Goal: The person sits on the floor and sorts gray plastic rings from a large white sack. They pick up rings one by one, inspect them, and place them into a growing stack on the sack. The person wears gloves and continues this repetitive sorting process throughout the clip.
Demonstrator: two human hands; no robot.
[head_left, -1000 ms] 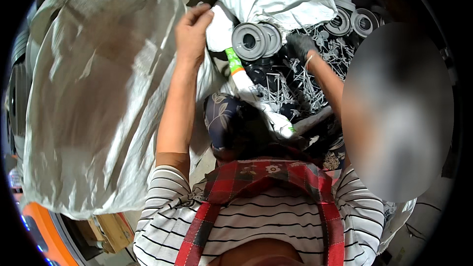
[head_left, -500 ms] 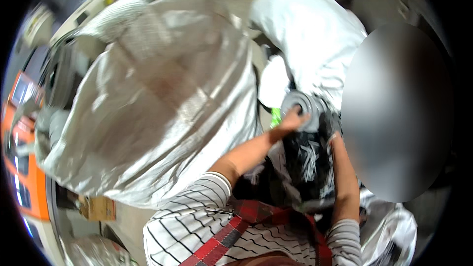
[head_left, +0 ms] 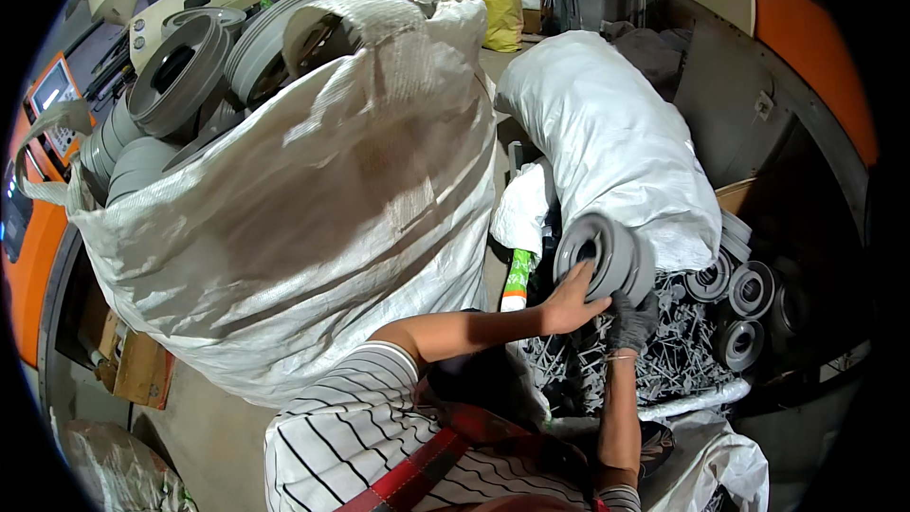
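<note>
My bare left hand (head_left: 572, 300) presses its fingers into the centre hole of a grey plastic wheel rim (head_left: 618, 245), its thumb spread to one side. My right hand (head_left: 633, 324), in a dark glove, grips the rim's lower right side. The rim is slightly smeared by motion, and a second rim may sit behind the front one; I cannot tell. Below both hands lies a heap of thin grey plastic sprues (head_left: 654, 351) in an open sack. Right of it, several smaller grey rims (head_left: 752, 289) are piled.
A large white woven sack (head_left: 351, 180) full of grey rims (head_left: 180, 66) fills the left. Beyond my hands leans a stuffed white sack (head_left: 607, 123). A yellow sack (head_left: 495, 9) stands at the back, a cardboard box (head_left: 142, 370) at the lower left, orange machinery (head_left: 820, 38) at the right.
My view has shifted, so the rims in the large sack and the sprue heap show more fully. Both hands stay on the rim, which sits lower in the picture and looks turned.
</note>
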